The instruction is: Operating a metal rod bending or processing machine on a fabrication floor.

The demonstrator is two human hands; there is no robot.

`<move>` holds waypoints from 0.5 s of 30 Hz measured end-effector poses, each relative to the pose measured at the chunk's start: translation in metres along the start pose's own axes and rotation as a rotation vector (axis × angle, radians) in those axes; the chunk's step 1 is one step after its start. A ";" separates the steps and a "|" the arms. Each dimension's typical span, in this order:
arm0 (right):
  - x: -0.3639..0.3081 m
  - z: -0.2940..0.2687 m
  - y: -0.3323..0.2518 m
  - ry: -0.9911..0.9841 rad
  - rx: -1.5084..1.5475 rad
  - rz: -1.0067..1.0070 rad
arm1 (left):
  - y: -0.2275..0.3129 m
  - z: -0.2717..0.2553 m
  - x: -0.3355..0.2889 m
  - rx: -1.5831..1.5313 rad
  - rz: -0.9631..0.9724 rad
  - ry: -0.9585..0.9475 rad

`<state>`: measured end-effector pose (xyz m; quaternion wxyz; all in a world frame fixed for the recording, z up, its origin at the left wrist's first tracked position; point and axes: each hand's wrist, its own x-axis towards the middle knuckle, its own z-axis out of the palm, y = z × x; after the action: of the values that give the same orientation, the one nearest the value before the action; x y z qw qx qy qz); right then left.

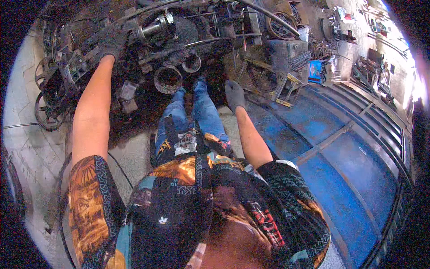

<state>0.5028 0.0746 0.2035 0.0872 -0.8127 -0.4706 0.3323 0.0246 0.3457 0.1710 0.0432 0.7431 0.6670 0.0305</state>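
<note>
My left hand (112, 47), in a dark grey glove, reaches forward onto a dark metal machine (78, 67) with handwheels (50, 112) on its left side. Its fingers blend into the dark parts, so their hold is hidden. Just right of that hand lies a shiny metal cylinder (152, 30) on the machine. My right hand (234, 95), gloved too, hangs beside my right leg with its fingers curled closed. Whatever is inside that hand, if anything, is hidden. Two round metal containers (168, 80) (191, 62) stand in front of my feet, the larger one with scraps in it.
Blue metal panels (329, 121) with a frame lie to my right. Beyond them are a yellow-edged metal bracket (286, 89), a blue box (316, 71) and piles of metal parts (371, 71). A dark cable (120, 166) runs across the floor at my left.
</note>
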 end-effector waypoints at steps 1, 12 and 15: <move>-0.005 -0.001 0.006 -0.074 -0.060 -0.033 | 0.000 0.001 0.001 -0.017 -0.004 -0.041; -0.006 -0.041 0.066 -0.270 -0.470 -0.378 | 0.015 -0.034 -0.016 -0.090 -0.069 -0.134; 0.020 -0.042 0.083 -0.371 -0.338 -0.043 | 0.016 -0.043 -0.022 -0.109 -0.082 -0.156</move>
<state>0.5942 0.0530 0.1883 -0.1306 -0.7308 -0.5444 0.3905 0.0331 0.3230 0.2160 0.1363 0.7120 0.6888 0.0070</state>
